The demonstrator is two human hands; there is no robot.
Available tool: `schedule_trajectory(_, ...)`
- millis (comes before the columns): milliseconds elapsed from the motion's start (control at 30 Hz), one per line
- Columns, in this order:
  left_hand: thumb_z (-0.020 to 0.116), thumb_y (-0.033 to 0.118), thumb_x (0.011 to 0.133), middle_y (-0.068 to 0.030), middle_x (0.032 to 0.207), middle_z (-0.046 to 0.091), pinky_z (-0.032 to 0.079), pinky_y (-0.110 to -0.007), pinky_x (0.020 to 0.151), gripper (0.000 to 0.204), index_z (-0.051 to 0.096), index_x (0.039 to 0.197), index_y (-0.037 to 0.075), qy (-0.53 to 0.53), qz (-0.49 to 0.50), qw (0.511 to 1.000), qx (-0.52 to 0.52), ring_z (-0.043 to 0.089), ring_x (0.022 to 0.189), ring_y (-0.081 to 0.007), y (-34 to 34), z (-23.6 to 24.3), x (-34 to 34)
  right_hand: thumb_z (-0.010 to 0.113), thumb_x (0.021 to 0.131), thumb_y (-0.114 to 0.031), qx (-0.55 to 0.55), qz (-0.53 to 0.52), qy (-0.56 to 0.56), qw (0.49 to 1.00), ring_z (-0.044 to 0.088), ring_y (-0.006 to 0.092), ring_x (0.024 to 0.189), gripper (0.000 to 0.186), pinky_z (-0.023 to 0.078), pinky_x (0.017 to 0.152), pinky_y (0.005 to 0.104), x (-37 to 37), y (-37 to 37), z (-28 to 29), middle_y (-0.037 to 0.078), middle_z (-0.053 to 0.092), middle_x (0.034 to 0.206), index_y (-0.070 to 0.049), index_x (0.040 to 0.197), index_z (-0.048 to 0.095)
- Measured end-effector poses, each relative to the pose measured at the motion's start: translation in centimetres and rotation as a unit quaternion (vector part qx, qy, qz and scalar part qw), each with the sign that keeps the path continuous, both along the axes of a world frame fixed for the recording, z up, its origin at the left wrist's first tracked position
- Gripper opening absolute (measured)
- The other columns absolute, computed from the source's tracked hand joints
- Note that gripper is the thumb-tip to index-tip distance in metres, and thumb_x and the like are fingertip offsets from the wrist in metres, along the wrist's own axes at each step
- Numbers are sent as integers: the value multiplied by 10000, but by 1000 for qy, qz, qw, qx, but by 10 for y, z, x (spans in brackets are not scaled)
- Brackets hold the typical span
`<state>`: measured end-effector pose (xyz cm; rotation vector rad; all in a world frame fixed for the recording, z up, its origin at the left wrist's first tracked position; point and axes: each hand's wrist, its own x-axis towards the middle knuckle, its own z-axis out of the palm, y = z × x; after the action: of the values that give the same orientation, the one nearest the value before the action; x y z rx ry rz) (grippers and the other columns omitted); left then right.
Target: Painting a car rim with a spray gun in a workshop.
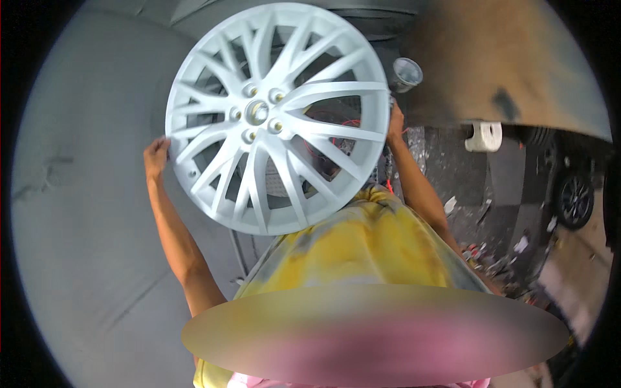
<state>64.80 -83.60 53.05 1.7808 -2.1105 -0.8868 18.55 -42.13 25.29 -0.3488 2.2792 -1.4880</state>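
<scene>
Left fingers [160, 143] on wheel [279, 112], round, facing camera

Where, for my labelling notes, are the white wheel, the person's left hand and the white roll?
White wheel [275, 110], head view: hub face, right of its centre.
Left hand [157, 156], head view: middle of the hand.
White roll [487, 137], head view: outer side.

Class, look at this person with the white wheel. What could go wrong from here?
1. The bare left hand is at the edge of the white wheel; it could mark the surface if the finish is soft, which the picture cannot show.
2. The clear cup sits close to the wheel's right edge, above the right hand, so it might knock the wheel.
3. Scraps litter the floor at right and might cause a slip.
</scene>
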Motion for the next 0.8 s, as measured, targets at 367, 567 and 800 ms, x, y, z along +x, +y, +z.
schedule_trajectory(367, 708, 346, 951, 2, 761, 625, 465, -291, 591, 353, 777, 1104, 35, -81, -32, 995, -40, 571, 684, -110, -45, -1, -35, 641, 962, -282, 30, -29, 20, 999, 647, 503, 1105, 473, 497, 946, 545, 22, -5, 43, 301, 702, 1122, -67, 1377, 575)
schedule_trajectory(567, 742, 382, 924, -53, 838, 686, 495, -345, 664, 445, 763, 1139, -6, -84, -4, 989, -122, 599, 737, -150, -70, -28, -51, 654, 944, -271, 44, -16, 55, 997, 654, 481, 1129, 506, 494, 976, 525, 21, -4, 43, 289, 705, 1149, -36, 1385, 571)
schedule_trajectory(800, 735, 416, 922, -167, 959, 763, 527, -388, 863, 454, 773, 1062, -14, -25, 41, 992, -118, 693, 926, -231, -59, -41, -60, 656, 938, -277, 54, -52, -8, 997, 645, 486, 1148, 526, 501, 963, 543, 13, -15, 6, 292, 701, 1163, -82, 1419, 569)
